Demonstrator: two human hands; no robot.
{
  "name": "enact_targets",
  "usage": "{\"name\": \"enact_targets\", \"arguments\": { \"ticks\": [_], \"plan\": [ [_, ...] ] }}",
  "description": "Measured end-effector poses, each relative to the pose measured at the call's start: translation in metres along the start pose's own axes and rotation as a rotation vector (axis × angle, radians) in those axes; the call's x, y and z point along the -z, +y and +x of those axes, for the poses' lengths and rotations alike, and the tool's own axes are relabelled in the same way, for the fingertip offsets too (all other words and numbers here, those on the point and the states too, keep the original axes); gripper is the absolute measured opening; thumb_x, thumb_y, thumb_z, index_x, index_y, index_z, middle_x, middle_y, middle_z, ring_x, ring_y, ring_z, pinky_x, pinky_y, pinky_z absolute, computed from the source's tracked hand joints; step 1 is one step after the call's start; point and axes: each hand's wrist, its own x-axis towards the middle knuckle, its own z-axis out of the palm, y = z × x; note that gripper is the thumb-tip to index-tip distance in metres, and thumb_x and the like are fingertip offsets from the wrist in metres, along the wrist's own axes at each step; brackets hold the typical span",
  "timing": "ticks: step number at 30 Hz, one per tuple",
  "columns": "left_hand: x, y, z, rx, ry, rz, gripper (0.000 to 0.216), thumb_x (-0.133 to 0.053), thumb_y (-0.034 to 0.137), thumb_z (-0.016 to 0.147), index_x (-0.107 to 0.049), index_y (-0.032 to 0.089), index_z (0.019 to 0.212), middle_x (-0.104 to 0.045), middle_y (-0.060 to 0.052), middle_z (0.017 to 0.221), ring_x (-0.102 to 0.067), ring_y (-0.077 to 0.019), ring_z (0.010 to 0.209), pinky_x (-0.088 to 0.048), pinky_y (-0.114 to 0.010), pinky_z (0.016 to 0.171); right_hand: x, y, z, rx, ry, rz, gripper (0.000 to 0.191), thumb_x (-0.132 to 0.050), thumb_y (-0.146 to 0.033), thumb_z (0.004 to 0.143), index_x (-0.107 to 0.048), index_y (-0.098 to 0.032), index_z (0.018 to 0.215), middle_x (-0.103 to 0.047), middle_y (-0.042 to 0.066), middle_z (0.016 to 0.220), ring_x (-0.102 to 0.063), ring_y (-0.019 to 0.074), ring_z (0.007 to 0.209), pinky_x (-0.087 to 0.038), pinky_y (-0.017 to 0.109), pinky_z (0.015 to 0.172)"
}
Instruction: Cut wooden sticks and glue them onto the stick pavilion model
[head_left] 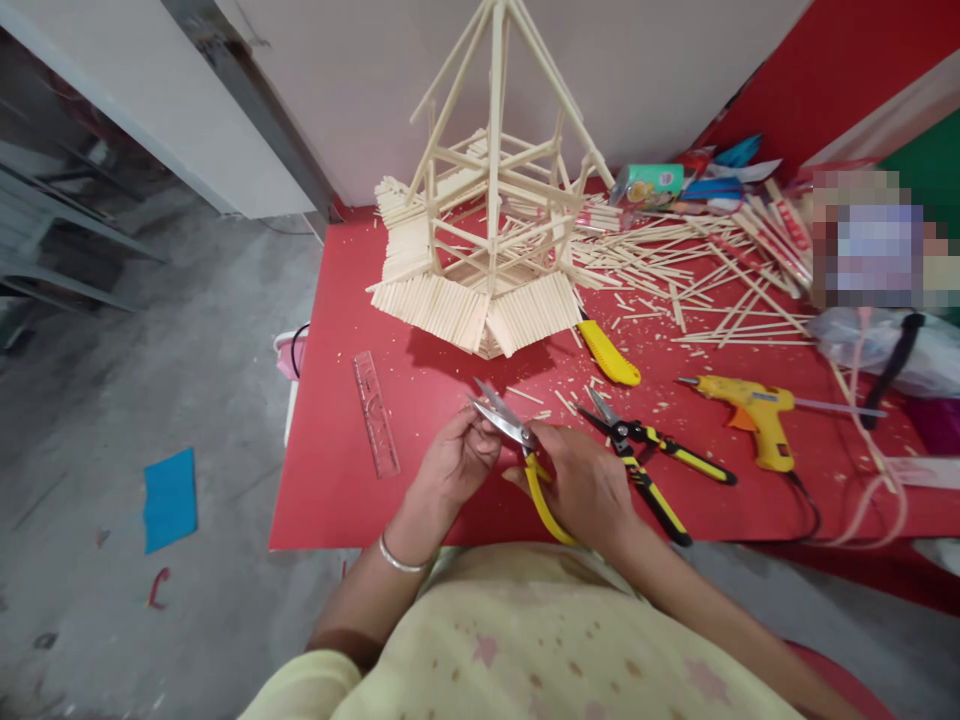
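The right hand has its grip closed around the yellow handles of a pair of snips, held just above the near edge of the red bench. The blades point far and left. The left hand has its fingertips bunched against those blades; whether its grip pinches anything small there I cannot tell. Just right of the right hand lies a second pair of snips with black-and-yellow handles, and farther right a yellow glue gun. A clear ruler lies left of the left hand. Beyond them stand a stick-built tower, a yellow utility knife at its base, and loose sticks scattered to the right.
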Motion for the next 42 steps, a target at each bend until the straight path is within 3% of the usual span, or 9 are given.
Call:
{"name": "enact_targets", "arguments": {
  "ticks": [7,14,31,37,42],
  "plan": [
    [-0.005,-0.004,-0.004,0.014,0.007,-0.019,0.014,-0.071,0.013,0.081,-0.059,0.014,0.073,-0.054,0.001,0.063,-0.051,-0.0046,0.055,-0.035,-0.011,0.044,-0.002,0.005,0.0,-0.013,-0.034,0.05,0.031,-0.054,-0.053,0.095,-0.062,-0.024,0.102,-0.068,0.003,0.08,-0.064,0.02,0.078,-0.031,0.027,0.065],
    [-0.011,-0.003,-0.004,0.038,0.025,-0.128,0.009,-0.064,0.01,0.085,-0.06,0.012,0.076,-0.053,0.002,0.062,-0.047,-0.0035,0.051,-0.031,-0.01,0.042,-0.004,0.009,0.0,0.026,0.063,-0.063,0.041,-0.058,-0.053,0.092,-0.061,-0.025,0.121,-0.069,0.007,0.1,-0.063,0.0228,0.095,-0.033,0.028,0.069],
    [-0.022,0.0,-0.016,0.149,0.003,-0.21,0.015,-0.053,0.008,0.093,-0.059,0.009,0.08,-0.055,0.0,0.068,-0.053,-0.0021,0.051,-0.034,-0.007,0.039,-0.018,0.012,-0.005,-0.031,0.089,-0.033,0.027,-0.057,-0.049,0.093,-0.065,-0.024,0.098,-0.071,0.001,0.072,-0.065,0.0163,0.069,-0.025,0.027,0.059],
    [-0.014,0.003,-0.013,0.006,0.052,-0.118,0.014,-0.068,0.014,0.085,-0.058,0.011,0.074,-0.059,0.0,0.067,-0.051,-0.0027,0.05,-0.03,-0.01,0.037,-0.02,0.017,-0.011,-0.205,0.127,-0.292,0.044,-0.057,-0.055,0.091,-0.062,-0.03,0.127,-0.072,0.003,0.077,-0.065,0.0199,0.066,-0.02,0.029,0.056],
    [-0.006,0.001,-0.01,-0.247,-0.042,0.158,0.025,-0.085,0.023,0.069,-0.062,0.013,0.074,-0.061,0.001,0.064,-0.049,-0.0043,0.05,-0.03,-0.013,0.04,-0.018,0.021,-0.021,-0.041,0.116,-0.348,0.043,-0.061,-0.042,0.091,-0.062,-0.027,0.132,-0.073,0.004,0.089,-0.068,0.0203,0.079,-0.03,0.029,0.057]
  ]
}}
